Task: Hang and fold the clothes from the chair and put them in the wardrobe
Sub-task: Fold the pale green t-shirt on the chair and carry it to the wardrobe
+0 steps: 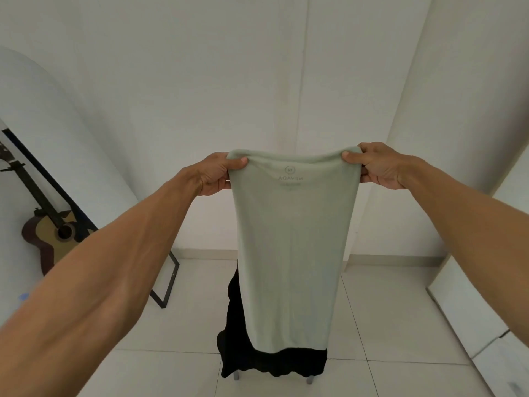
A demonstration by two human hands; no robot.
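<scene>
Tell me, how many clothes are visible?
2: a green shirt held by the left hand and right hand, a black garment on the chair behind. Others may be hidden.

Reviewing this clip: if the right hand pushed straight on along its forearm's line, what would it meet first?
The right hand grips the pale green knit shirt; beyond that, probably only the plain white wall, though depth is unclear. The black clothes lie lower, off that line.

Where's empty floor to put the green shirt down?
Bare tiles lie between the black frame and the chair, and between the chair and the white furniture on the right. The chair itself is crowded with black clothes. The guitar leans at the left.
</scene>
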